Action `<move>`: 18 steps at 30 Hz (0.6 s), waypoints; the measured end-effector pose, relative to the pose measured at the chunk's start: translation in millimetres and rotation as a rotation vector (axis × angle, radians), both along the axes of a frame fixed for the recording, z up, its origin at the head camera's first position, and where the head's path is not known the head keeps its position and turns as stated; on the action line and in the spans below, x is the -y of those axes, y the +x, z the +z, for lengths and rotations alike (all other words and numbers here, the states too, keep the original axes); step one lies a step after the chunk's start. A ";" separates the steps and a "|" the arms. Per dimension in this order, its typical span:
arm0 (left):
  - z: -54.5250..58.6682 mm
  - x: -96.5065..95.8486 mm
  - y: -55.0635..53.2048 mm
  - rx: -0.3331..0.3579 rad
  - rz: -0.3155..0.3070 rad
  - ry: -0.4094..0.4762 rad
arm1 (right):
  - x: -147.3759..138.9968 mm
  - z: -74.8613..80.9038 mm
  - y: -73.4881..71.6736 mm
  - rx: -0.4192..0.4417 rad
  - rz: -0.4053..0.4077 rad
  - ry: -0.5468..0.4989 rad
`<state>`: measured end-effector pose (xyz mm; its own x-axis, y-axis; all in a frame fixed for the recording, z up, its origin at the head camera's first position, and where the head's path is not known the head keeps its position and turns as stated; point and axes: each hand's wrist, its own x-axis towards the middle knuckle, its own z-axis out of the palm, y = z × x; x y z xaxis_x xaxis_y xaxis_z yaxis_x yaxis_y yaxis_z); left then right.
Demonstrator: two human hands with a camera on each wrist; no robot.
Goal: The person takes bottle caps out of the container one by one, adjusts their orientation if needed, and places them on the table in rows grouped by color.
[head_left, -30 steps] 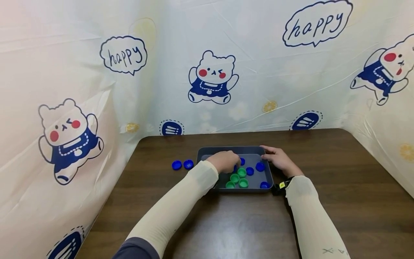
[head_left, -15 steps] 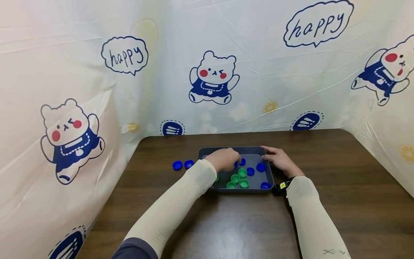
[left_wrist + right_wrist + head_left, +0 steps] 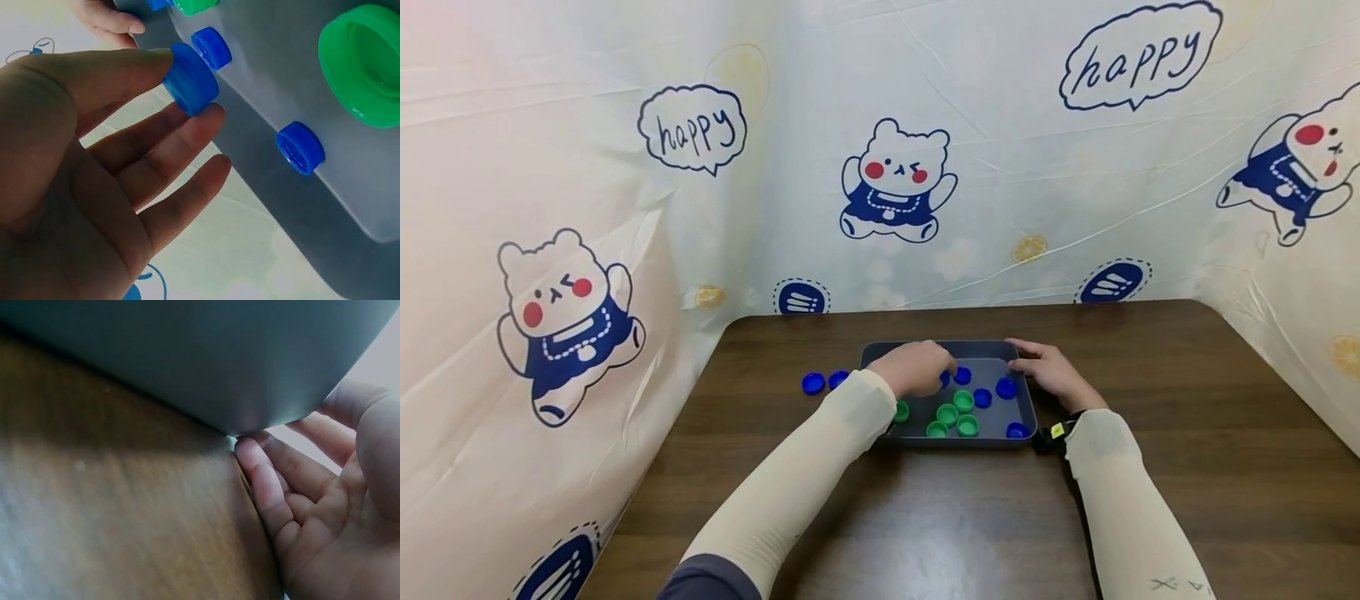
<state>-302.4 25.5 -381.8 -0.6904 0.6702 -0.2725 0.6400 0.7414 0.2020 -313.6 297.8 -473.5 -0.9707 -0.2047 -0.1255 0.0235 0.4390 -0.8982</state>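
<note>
A blue bottle cap [image 3: 191, 79] is pinched between the thumb and fingers of my left hand [image 3: 916, 367], over the left part of the grey tray [image 3: 955, 444]. In the left wrist view the other fingers stay spread below it. My right hand [image 3: 1051, 371] holds the tray at its far right corner. The right wrist view shows its fingers [image 3: 269, 487] against the lower edge of the tray's dark wall [image 3: 206, 362]. Inside the tray lie several green caps [image 3: 967, 426] and blue caps [image 3: 1006, 388].
Two blue caps [image 3: 813, 383] lie on the brown wooden table [image 3: 985, 517], left of the tray. A patterned cloth curtain [image 3: 760, 192] hangs behind the table and along both sides.
My left hand has shifted slightly left and away from me, uncovering a green cap at the tray's left side. The right hand stays at the tray's corner.
</note>
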 end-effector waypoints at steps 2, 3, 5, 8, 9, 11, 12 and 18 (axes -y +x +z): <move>0.8 1.0 0.2 -0.012 -0.011 0.002 | -0.6 -0.7 0.0 0.003 0.003 0.002; 1.1 1.5 0.3 -0.017 -0.014 0.003 | -1.1 -0.9 0.0 0.005 0.005 -0.001; 1.5 3.0 0.1 -0.028 -0.016 0.007 | -0.1 3.8 1.5 0.017 0.008 -0.008; 1.2 6.5 -0.1 -0.029 0.001 0.021 | 2.9 13.5 6.0 0.033 0.014 -0.019; 0.9 7.7 -0.2 -0.029 0.010 0.027 | 3.0 13.6 6.0 0.036 0.014 -0.020; 1.5 10.3 0.2 -0.027 0.023 0.035 | 3.2 12.8 5.5 0.032 0.013 -0.008; 1.5 11.5 0.3 -0.031 0.025 0.036 | 2.2 8.6 4.0 0.023 0.012 -0.006; 2.9 16.4 0.4 -0.042 0.030 0.047 | -0.6 -2.4 -0.8 -0.018 -0.006 0.003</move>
